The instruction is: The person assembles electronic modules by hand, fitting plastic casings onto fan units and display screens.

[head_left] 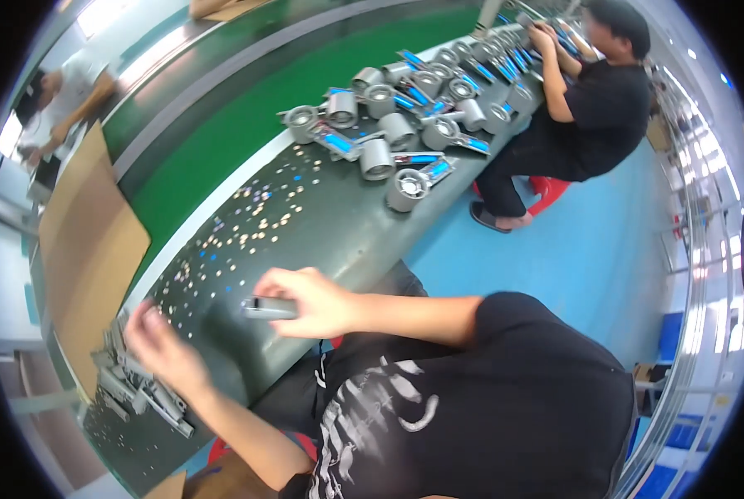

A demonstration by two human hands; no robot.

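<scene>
Right hand (pixel 310 299) pinching a small grey bar-shaped part (pixel 269 308), fingers closed round 1 end, holding it just above the near edge of the dark worktop (pixel 339 224). Left hand (pixel 162 348) reaching down with fingers spread loosely, fingertips touching a pile of grey plastic strips (pixel 135 387) lying at the worktop's left end; nothing visibly gripped. Lying scattered over the worktop's middle, toward its far edge: many tiny shiny pieces (pixel 247 218). Sitting further along toward the right end: a heap of grey round fan-like housings (pixel 405 125) mixed with blue-striped flat pieces. Standing against the left end: a brown cardboard sheet (pixel 89 241). Running beyond the far edge: a green conveyor belt (pixel 247 108). Sitting at the right end: another person in black (pixel 596 108), hands on the housings there.
</scene>
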